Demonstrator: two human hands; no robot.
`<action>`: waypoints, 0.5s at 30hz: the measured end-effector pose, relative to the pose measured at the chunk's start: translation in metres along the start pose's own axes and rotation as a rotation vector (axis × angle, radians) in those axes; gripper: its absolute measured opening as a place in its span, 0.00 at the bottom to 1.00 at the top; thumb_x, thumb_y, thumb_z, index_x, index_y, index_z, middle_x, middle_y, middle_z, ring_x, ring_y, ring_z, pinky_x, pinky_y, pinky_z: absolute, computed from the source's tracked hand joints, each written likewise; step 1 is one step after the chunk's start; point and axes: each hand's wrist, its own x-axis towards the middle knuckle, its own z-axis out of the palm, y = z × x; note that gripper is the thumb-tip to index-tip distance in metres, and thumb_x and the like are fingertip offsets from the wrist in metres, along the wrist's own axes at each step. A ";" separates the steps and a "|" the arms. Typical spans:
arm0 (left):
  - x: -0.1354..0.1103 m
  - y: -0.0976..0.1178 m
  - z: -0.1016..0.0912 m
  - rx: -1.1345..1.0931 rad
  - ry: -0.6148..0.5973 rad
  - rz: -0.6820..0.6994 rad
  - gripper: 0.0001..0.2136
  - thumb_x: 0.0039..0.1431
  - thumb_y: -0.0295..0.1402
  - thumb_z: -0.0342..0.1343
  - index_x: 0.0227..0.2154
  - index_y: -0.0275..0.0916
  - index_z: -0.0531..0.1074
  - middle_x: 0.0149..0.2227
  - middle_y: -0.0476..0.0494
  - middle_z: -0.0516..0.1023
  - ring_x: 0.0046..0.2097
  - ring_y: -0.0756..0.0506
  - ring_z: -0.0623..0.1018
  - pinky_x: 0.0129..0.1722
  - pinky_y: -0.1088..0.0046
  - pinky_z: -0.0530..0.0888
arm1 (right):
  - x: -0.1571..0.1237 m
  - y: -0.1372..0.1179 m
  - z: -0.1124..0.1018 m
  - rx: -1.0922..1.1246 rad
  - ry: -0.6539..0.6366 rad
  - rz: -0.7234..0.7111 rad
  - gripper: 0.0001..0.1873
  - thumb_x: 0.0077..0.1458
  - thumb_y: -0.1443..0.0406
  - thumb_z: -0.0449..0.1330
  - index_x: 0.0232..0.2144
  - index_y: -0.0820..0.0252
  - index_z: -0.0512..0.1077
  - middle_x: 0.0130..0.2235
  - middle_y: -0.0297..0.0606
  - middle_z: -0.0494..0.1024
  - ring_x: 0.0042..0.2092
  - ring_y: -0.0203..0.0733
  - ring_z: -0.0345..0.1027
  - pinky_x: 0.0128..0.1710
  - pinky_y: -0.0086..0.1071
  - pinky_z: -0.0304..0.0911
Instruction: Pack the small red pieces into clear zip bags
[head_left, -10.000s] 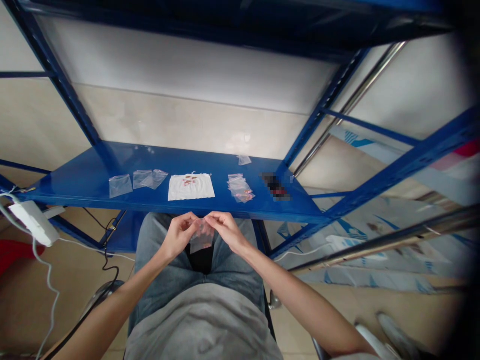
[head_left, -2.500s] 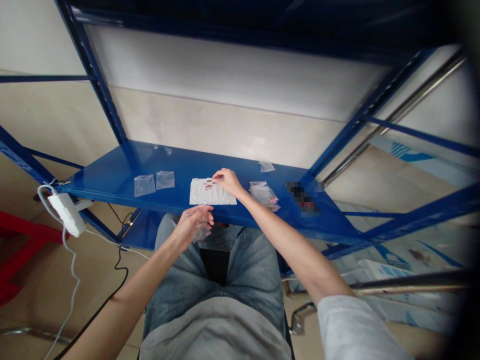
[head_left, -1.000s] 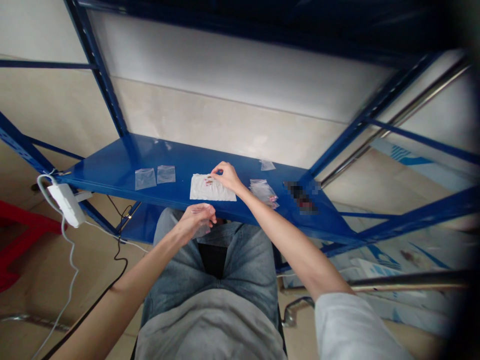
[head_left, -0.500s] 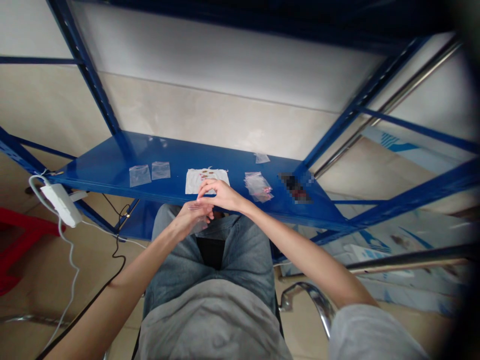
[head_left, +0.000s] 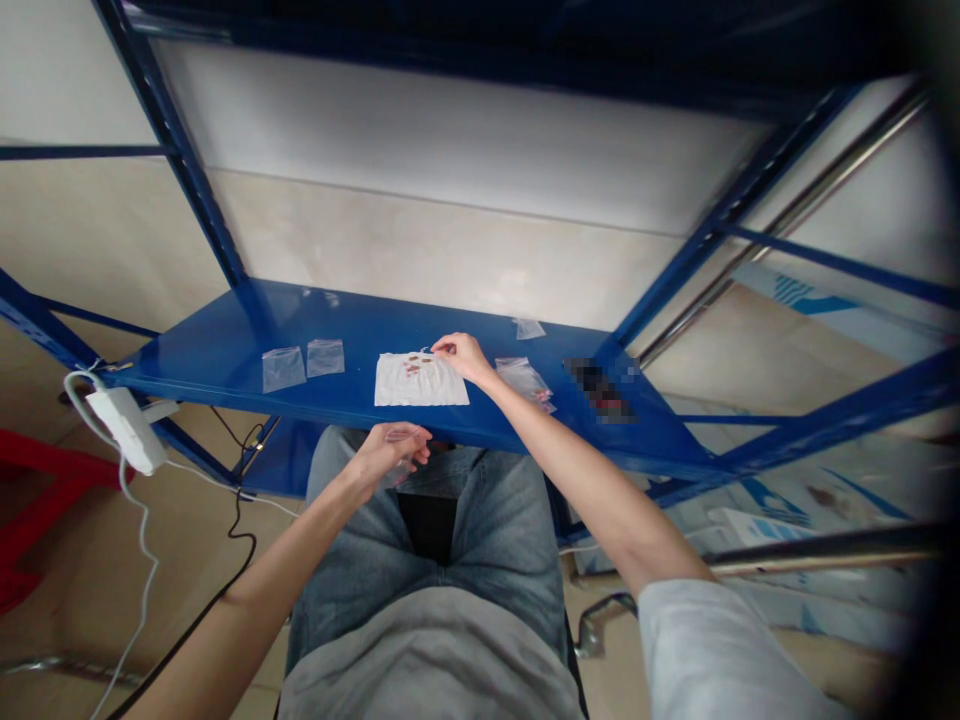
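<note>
My left hand (head_left: 381, 456) is closed on a small clear zip bag (head_left: 403, 468), held low in front of the shelf edge, above my lap. My right hand (head_left: 463, 355) reaches over the shelf to the upper right corner of a white cloth (head_left: 421, 390). Its fingertips are pinched together there; anything between them is too small to make out. Several small brown and pinkish pieces (head_left: 413, 366) lie on the cloth, left of those fingers.
Two clear zip bags (head_left: 283, 369) lie left on the blue shelf (head_left: 360, 310). Right of the cloth are zip bags with pinkish bits (head_left: 523, 376), a small bag (head_left: 529, 329) behind, and a blurred dark object (head_left: 598, 390). A white power strip (head_left: 126, 430) hangs at the left.
My right hand has moved away from the left hand, forward and right to the far corner of the cloth. My left hand stays in front of the shelf with the zip bag.
</note>
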 end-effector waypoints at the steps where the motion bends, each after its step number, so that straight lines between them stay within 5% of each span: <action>1: 0.000 0.000 0.000 -0.004 -0.001 0.000 0.18 0.50 0.43 0.64 0.37 0.33 0.76 0.30 0.40 0.78 0.33 0.46 0.78 0.30 0.73 0.72 | 0.001 0.001 0.002 -0.007 -0.009 -0.017 0.07 0.50 0.71 0.63 0.31 0.62 0.80 0.33 0.39 0.81 0.34 0.39 0.70 0.38 0.31 0.61; 8: 0.000 0.002 0.000 -0.122 -0.012 0.013 0.18 0.50 0.45 0.64 0.37 0.34 0.76 0.31 0.41 0.78 0.31 0.47 0.77 0.29 0.74 0.72 | -0.001 -0.001 0.015 -0.022 -0.055 -0.079 0.02 0.48 0.69 0.66 0.28 0.61 0.80 0.32 0.39 0.80 0.36 0.40 0.69 0.39 0.32 0.59; 15: -0.001 0.005 -0.002 -0.210 -0.021 0.003 0.18 0.50 0.45 0.65 0.37 0.36 0.75 0.30 0.43 0.78 0.27 0.50 0.76 0.26 0.76 0.70 | -0.006 -0.030 0.009 0.050 0.078 -0.027 0.02 0.48 0.70 0.65 0.28 0.61 0.78 0.31 0.38 0.77 0.36 0.40 0.67 0.39 0.32 0.59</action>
